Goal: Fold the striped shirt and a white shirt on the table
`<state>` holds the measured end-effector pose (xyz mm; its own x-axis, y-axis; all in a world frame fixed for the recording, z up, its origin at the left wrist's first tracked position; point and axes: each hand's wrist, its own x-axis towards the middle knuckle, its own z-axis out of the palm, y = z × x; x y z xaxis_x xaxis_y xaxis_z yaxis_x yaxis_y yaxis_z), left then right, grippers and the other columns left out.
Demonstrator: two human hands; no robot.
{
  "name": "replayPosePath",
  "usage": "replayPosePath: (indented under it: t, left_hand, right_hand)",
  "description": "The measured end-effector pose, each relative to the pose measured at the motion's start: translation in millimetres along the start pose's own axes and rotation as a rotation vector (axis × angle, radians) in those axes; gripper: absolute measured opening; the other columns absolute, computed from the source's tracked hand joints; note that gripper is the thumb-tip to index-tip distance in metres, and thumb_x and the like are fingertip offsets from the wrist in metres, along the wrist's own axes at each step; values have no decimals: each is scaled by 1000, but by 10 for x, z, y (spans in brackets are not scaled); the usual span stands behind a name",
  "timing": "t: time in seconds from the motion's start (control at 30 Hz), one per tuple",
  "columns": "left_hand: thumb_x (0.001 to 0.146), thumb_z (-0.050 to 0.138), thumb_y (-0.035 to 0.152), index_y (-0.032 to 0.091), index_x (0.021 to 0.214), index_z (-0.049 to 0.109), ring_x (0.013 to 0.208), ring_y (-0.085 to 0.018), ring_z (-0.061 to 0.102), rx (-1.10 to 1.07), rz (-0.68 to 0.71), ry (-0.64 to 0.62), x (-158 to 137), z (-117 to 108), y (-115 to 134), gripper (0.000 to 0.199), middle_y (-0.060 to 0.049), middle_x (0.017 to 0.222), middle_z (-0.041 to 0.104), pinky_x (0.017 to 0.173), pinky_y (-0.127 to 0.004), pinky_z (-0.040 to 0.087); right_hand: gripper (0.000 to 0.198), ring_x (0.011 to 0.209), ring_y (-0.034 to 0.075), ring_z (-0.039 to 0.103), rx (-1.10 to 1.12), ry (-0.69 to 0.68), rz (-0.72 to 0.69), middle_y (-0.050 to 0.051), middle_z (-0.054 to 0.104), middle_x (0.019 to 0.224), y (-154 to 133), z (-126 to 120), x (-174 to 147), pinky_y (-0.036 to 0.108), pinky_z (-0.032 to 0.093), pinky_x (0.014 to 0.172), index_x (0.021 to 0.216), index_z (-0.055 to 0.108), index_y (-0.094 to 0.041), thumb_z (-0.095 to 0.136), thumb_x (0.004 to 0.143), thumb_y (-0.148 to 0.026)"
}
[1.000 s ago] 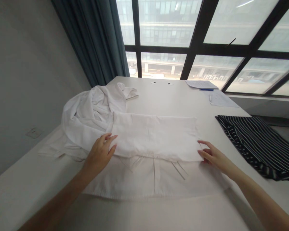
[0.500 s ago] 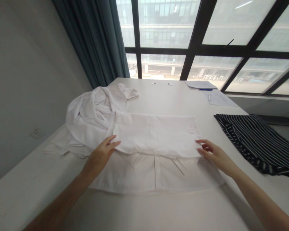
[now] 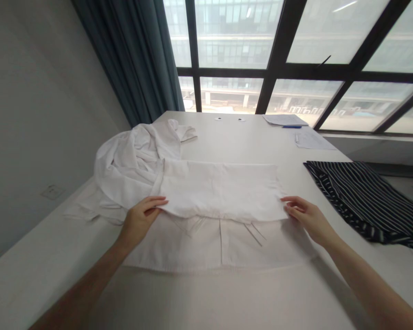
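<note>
The white shirt lies mid-counter, a folded band across it; the left hand pinches the band's near-left corner, the right hand its near-right corner, fingers closed on cloth; a striped garment lies far right.

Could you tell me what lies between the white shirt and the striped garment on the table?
Only bare white table separates the white shirt from the striped garment, in the head view.

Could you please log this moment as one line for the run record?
left hand: grips fold corner | right hand: grips fold corner | white shirt: folded on table
</note>
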<state>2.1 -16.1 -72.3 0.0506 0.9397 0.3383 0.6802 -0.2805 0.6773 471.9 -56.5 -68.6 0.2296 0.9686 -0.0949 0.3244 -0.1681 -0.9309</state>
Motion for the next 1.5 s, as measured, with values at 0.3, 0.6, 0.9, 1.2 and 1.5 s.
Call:
replayPosePath:
  t: [0.3,0.6,0.9,1.2,1.5]
  left_hand:
    - [82,58,34,26,93,74,100,-17,67,16,83,114,-201,-295,458,21,0,107,72,93,-27,53]
    - [78,50,23,26,92,75,93,-22,68,243,167,-241,-612,-264,166,29,-6,101,70,84,-36,56]
    - [86,62,36,19,129,53,112,-28,57,453,614,-341,-444,128,746,48,-12,119,63,95,-43,49]
    - [95,45,12,20,98,57,73,-16,58,543,865,-62,-370,240,882,15,-2,80,62,70,-29,49]
    - [75,44,1,22,119,58,94,-20,60,319,673,-497,-681,112,562,51,-6,101,65,86,-34,51]
  right_hand:
    - [35,76,15,60,530,83,166,-1,66,81,-194,-239,-92,29,54,67,83,70,-26,86,55,-38]
    - [33,83,25,62,-356,10,-174,8,64,89,21,-254,-298,42,51,79,88,68,-22,64,75,-52]
    - [39,116,27,53,-827,-336,-890,10,61,120,-485,414,-576,44,44,95,126,54,-24,62,88,-33]
    - [21,78,19,51,-832,-50,-1213,7,60,82,-411,552,-533,32,43,73,86,59,-17,41,94,-8]
    - [41,101,21,58,-723,-573,-867,7,63,105,-185,330,-736,38,47,88,109,62,-25,45,80,-1]
